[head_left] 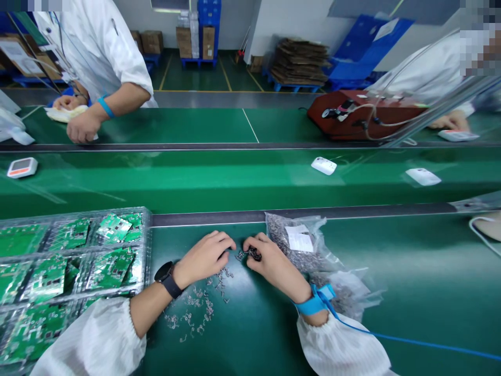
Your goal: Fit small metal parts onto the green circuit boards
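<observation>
My left hand [203, 257] rests knuckles-up on the green bench, fingers curled over small metal clips [195, 308] scattered on the mat. What its fingertips pinch is hidden. My right hand [270, 263], with a blue wrist strap [315, 302], is closed on a small dark part [254, 254] just right of my left fingertips. A clear bag of metal parts [301, 245] with a white label lies right beside my right hand.
A clear tray of green circuit boards [70, 261] fills the left. White devices [324, 165] ride the green conveyor beyond. Across it, a person in white [90, 57] handles something; another person works at a red fixture [364, 115]. A blue cord [410, 342] trails right.
</observation>
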Demonstrator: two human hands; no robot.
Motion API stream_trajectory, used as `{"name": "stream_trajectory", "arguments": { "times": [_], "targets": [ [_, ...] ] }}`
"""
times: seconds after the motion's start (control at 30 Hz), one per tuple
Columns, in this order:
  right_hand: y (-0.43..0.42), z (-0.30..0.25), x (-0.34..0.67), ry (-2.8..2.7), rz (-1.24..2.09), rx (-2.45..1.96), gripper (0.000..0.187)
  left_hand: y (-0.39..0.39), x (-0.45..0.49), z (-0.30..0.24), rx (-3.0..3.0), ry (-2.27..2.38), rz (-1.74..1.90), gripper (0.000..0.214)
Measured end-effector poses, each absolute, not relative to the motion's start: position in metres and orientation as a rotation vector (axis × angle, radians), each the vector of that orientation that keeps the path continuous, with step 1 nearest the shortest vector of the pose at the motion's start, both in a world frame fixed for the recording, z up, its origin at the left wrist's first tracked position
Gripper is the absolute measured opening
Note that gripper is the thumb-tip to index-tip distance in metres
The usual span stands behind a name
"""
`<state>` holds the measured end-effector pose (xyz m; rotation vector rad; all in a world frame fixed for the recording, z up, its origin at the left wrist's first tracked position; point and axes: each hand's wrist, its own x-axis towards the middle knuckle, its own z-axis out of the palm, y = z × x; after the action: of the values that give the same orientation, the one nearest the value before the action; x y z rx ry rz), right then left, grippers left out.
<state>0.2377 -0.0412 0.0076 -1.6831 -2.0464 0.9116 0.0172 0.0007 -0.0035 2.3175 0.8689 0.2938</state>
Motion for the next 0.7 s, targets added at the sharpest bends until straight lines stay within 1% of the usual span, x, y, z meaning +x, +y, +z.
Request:
{"name": "stream_trajectory", "arguments": {
  "times": [0.17,0.27,0.4,0.5,0.6,0.7],
  "targets": [
    [-0.044,0.007,0.248,-1.964,0.848,-1.696,0.023,0.0,0.017,-0.004,2.339,0.857,0.269,0.026],
    [-0.048,0.021,0.26,-1.893,0.775,-1.679,0.018,-0.001,0.019,-0.004,2.354,0.838,0.241,0.025],
    [-0.055,0.049,0.269,-1.808,0.69,-1.667,0.016,-0.001,0.025,-0.004,2.373,0.825,0.207,0.025],
    [-0.057,0.056,0.27,-1.785,0.686,-1.68,0.016,-0.001,0.032,-0.003,2.379,0.813,0.183,0.02],
    [-0.058,0.05,0.269,-1.748,0.716,-1.699,0.022,-0.002,0.04,-0.001,2.359,0.828,0.178,0.014],
    [-0.06,0.041,0.271,-1.691,0.697,-1.724,0.037,0.0,0.044,0.001,2.333,0.881,0.231,0.019]
  ]
}}
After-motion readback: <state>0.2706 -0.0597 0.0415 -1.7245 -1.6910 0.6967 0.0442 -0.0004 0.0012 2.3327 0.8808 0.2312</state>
